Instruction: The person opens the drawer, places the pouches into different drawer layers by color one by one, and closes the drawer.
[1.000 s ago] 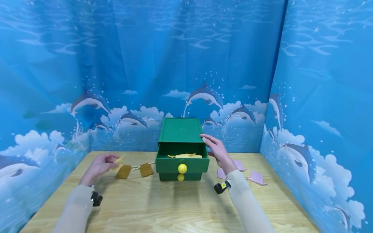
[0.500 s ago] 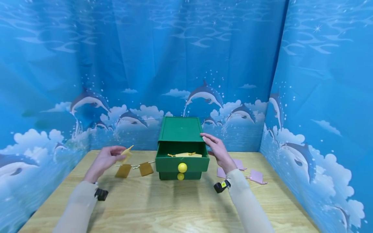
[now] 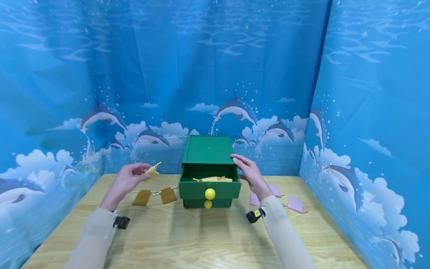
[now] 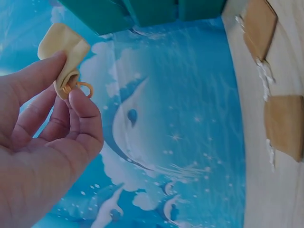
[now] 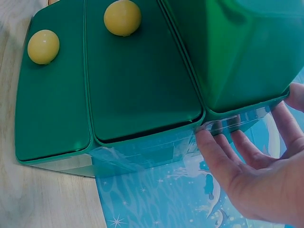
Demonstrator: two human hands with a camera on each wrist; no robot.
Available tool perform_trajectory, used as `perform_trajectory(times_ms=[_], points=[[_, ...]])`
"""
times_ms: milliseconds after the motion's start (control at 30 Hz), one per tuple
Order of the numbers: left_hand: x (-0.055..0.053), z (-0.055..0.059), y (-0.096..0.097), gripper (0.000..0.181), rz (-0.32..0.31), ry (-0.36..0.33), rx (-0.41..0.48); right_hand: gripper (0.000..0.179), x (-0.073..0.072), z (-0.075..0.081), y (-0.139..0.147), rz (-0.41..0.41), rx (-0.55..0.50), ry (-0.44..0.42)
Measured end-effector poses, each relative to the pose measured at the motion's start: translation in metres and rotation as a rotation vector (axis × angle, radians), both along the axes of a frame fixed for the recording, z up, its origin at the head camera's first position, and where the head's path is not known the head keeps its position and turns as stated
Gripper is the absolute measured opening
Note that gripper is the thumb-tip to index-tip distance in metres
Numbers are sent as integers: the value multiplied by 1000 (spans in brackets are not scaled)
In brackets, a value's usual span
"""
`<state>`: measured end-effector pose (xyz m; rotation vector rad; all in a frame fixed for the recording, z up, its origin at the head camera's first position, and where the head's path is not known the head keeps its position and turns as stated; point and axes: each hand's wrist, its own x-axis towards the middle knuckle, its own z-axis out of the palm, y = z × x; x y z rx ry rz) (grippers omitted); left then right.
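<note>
My left hand pinches a small pale yellow drawstring pouch between thumb and fingers, above the table left of a green drawer cabinet. An orange-yellow cord loop sticks out of the pouch's gathered mouth. The cabinet's top drawer is pulled out, and another pale yellow pouch lies inside it. My right hand rests against the cabinet's right side, its fingers extended along the wall and the thumb near the top edge.
Two brown pouches with white cords lie on the wooden table left of the cabinet. Several lilac pouches lie to its right, partly behind the right forearm. Below the pulled-out drawer, closed drawers carry yellow knobs. A blue dolphin-print curtain surrounds the table.
My left hand has lifted the pale yellow pouch from beside the brown ones and moved it up and right, nearer the cabinet. The right hand has stayed in place.
</note>
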<state>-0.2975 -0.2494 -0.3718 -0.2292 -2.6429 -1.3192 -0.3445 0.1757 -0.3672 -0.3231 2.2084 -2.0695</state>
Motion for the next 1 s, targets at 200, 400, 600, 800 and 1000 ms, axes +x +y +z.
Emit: perform_trajectory(times_ms=[200,400,600,800,1000], points=[[4,12,12,37,-2,16,1,41,1,1,0,-5,-3,-7],[6,22,25,34,-22,41,26,42,1,1,-1,-5,-9,-12],[5,30,37,29,-67,73,38,43,0,2,-1,7,-2,-6],[4,38,54,28,-109,116,85,43,-3,3,1,0,0,2],[4,38,68,26,-141,170,143,44,-3,0,0,11,-1,-11]])
